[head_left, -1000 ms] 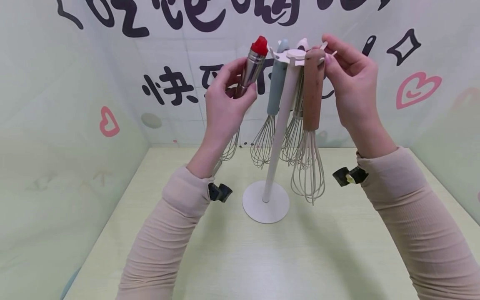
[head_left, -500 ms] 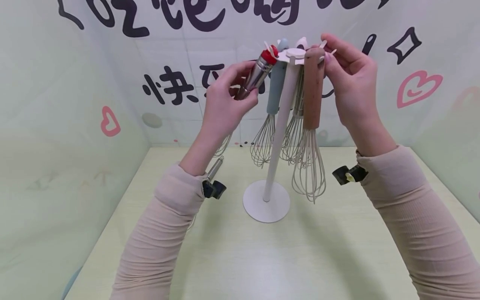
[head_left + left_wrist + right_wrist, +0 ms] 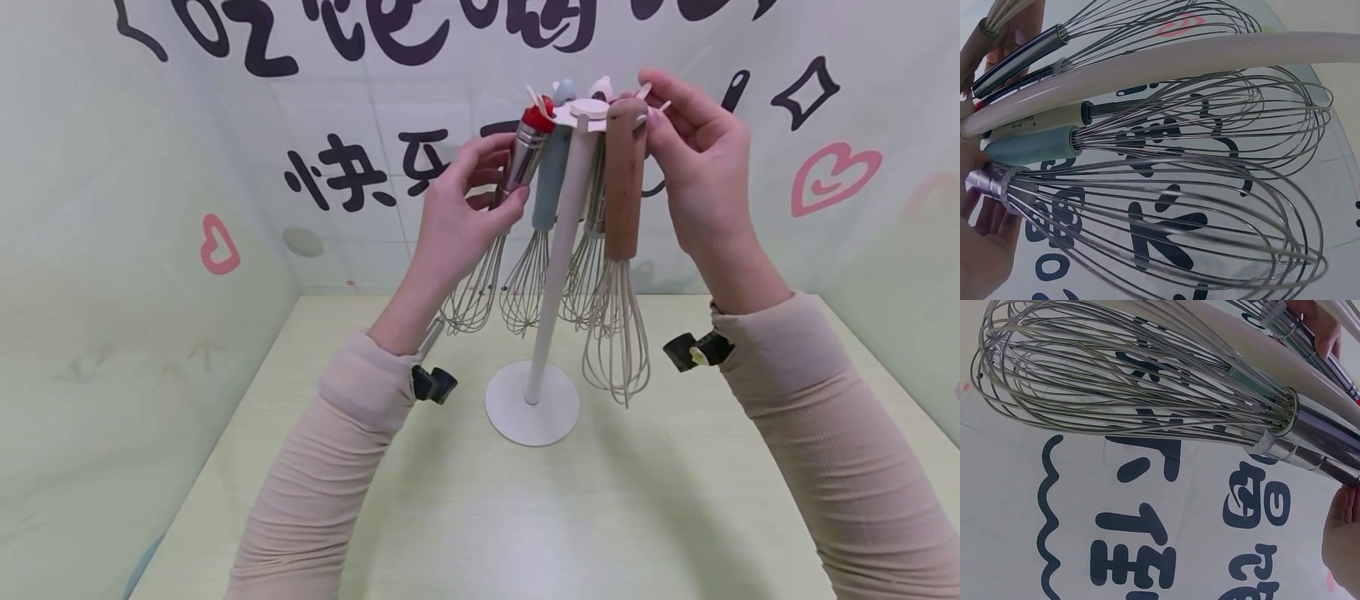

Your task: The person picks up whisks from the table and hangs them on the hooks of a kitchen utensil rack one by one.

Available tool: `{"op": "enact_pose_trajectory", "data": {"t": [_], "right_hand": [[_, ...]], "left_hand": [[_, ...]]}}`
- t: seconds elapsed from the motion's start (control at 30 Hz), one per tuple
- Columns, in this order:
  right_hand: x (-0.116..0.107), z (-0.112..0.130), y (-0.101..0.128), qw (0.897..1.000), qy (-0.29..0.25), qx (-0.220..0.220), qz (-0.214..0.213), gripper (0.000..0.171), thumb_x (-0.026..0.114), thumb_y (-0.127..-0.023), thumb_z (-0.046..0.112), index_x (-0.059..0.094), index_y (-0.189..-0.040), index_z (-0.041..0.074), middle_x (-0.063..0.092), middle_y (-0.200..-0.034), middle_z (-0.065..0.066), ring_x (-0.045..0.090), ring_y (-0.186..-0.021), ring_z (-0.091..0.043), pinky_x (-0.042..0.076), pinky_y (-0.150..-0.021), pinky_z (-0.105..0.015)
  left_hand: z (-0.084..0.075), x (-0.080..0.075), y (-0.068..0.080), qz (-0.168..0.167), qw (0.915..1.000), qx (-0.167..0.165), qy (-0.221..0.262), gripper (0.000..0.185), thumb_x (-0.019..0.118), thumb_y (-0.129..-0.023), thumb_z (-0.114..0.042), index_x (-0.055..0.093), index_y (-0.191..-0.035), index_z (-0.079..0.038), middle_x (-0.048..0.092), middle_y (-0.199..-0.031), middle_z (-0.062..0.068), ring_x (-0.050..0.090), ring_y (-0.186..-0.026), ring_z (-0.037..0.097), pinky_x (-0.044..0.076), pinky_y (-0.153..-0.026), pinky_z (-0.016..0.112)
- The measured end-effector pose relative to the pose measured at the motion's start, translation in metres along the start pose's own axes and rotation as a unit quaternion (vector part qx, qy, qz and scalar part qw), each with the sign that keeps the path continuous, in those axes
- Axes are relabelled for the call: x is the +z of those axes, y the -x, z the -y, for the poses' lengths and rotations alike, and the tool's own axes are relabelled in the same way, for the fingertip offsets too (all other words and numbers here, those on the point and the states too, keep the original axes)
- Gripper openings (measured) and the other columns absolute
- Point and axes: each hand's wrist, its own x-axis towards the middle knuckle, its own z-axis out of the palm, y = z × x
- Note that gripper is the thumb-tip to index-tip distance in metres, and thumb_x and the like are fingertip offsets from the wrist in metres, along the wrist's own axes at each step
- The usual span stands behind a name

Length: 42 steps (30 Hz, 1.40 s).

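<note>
My left hand [image 3: 476,196] grips a whisk [image 3: 522,158] by its steel handle, with its wires hanging down. The whisk's red end [image 3: 538,115] is right at a hook on the left of the white rack [image 3: 568,242]. On the rack's right, my right hand [image 3: 705,150] pinches a hook at the top, beside a whisk with a brown handle [image 3: 624,183]. A whisk with a blue-green handle [image 3: 551,179] hangs between the held whisk and the pole. In the right wrist view, a steel-handled whisk [image 3: 1325,434] hangs close to my right hand [image 3: 1341,544].
The rack's round base [image 3: 532,425] stands on a pale table [image 3: 540,517]. Another steel handle [image 3: 431,337] lies on the table behind the left forearm. A cloth backdrop [image 3: 360,250] with dark lettering closes off the back, and pale panels flank both sides.
My left hand has brought the whisk's red end right and down to the rack's hook, after tilting it and then turning it more upright. The right hand has stayed in place.
</note>
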Motion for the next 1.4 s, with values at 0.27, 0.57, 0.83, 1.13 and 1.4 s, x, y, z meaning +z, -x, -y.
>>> {"op": "enact_pose_trajectory", "data": {"t": [0.27,0.57,0.83,1.13,1.4], "right_hand": [[0.000,-0.001,0.000,1.000,-0.007,0.001,0.002,0.025,0.058,-0.088,-0.003,0.072,-0.106,0.006,0.063,-0.088,-0.002,0.055,-0.080,-0.011,0.054,-0.072,-0.017],[-0.001,-0.001,0.000,1.000,-0.011,0.004,0.003,0.025,0.059,-0.087,-0.003,0.071,-0.107,0.005,0.066,-0.086,-0.002,0.055,-0.080,-0.012,0.053,-0.071,-0.017],[-0.002,-0.002,-0.001,1.000,-0.019,-0.001,0.009,0.025,0.059,-0.087,-0.004,0.071,-0.106,0.005,0.070,-0.087,-0.002,0.057,-0.078,-0.011,0.052,-0.069,-0.018],[-0.003,-0.001,-0.001,0.999,-0.043,0.010,0.010,0.025,0.058,-0.087,-0.006,0.071,-0.107,0.003,0.064,-0.091,-0.005,0.057,-0.084,-0.014,0.056,-0.078,-0.018],[-0.002,-0.001,-0.001,1.000,-0.018,0.009,0.007,0.025,0.059,-0.088,-0.004,0.071,-0.108,0.005,0.064,-0.086,-0.002,0.054,-0.079,-0.012,0.054,-0.071,-0.017]], "left_hand": [[0.005,0.003,0.002,0.009,0.9996,-0.003,0.026,0.050,0.067,-0.084,-0.002,0.053,-0.132,-0.010,0.059,-0.125,0.012,0.060,-0.109,0.019,0.056,-0.095,0.025],[0.010,0.005,0.002,0.012,0.9991,-0.006,0.040,0.052,0.068,-0.084,0.000,0.051,-0.133,-0.008,0.058,-0.126,0.013,0.060,-0.112,0.020,0.056,-0.096,0.025],[0.015,0.006,0.003,0.013,0.9986,-0.007,0.050,0.048,0.068,-0.083,0.001,0.053,-0.129,-0.002,0.056,-0.125,0.014,0.061,-0.107,0.021,0.056,-0.096,0.025],[0.016,0.008,0.004,0.021,0.9976,-0.025,0.061,0.048,0.068,-0.084,-0.001,0.052,-0.129,-0.002,0.057,-0.123,0.014,0.061,-0.107,0.021,0.055,-0.096,0.023],[0.019,0.009,0.006,0.029,0.9967,-0.038,0.066,0.046,0.068,-0.085,-0.002,0.053,-0.128,-0.002,0.059,-0.121,0.015,0.061,-0.106,0.020,0.055,-0.096,0.022]]}}
